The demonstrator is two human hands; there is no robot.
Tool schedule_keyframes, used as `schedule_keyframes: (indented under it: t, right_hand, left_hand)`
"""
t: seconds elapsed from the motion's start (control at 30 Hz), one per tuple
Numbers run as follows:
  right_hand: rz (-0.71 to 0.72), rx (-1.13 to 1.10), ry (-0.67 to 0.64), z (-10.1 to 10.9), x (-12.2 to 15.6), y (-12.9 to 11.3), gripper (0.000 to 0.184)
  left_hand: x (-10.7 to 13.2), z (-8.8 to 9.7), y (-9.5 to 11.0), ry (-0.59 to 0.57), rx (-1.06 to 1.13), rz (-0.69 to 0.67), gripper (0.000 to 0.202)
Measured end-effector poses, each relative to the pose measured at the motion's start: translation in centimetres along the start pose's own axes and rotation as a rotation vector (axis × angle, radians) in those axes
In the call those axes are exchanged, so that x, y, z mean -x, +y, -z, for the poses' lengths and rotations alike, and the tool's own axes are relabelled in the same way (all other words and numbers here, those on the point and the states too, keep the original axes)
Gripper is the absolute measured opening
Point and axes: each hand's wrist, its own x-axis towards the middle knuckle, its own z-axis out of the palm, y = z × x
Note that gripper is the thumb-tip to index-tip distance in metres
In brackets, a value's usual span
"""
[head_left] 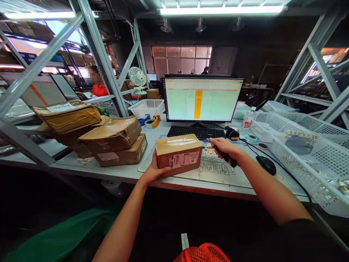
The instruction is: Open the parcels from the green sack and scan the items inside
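A taped brown cardboard box [178, 145] with a printed label rests at the front of the desk. My left hand [154, 170] grips its left end, thumb across the front face and fingers partly hidden behind. Just right of the box, my right hand [225, 145] is closed around a dark-handled box cutter [225, 155]. The cutter's front end points left, close to the box's right edge; I cannot tell whether it touches. Under the box and right hand lies a printed desk mat [215, 174].
Several battered cartons [114, 134] are stacked at left. Behind the box stand a keyboard [188, 131] and a monitor [204, 100]. Tape dispensers [152, 122] sit back left. On the right are a mouse [265, 165], a bottle [248, 118] and white baskets [308, 163]. A person [99, 87] is beyond the left frame.
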Motion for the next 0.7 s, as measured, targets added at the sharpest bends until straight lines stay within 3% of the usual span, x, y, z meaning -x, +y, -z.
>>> schedule_keyframes:
  t: [0.17,0.3,0.53,0.7]
  right_hand:
    - [-0.069,0.049,-0.081,-0.9,-4.3,-2.2,0.048]
    - [-0.04,0.062,-0.166,-1.3,-5.6,-3.0,0.055]
    - [-0.018,0.032,-0.241,-1.6,-2.4,-2.7,0.053]
    - [-0.011,0.014,-0.297,-1.6,0.6,-1.2,0.057]
  left_hand:
    - [-0.1,-0.1,-0.5,-0.017,0.04,0.007,0.135]
    - [0.1,0.0,-1.2,-0.031,0.034,0.006,0.138]
    - [0.0,-0.1,-1.9,0.006,0.059,-0.001,0.138]
    - [0.2,-0.4,-2.0,0.037,0.012,-0.03,0.132]
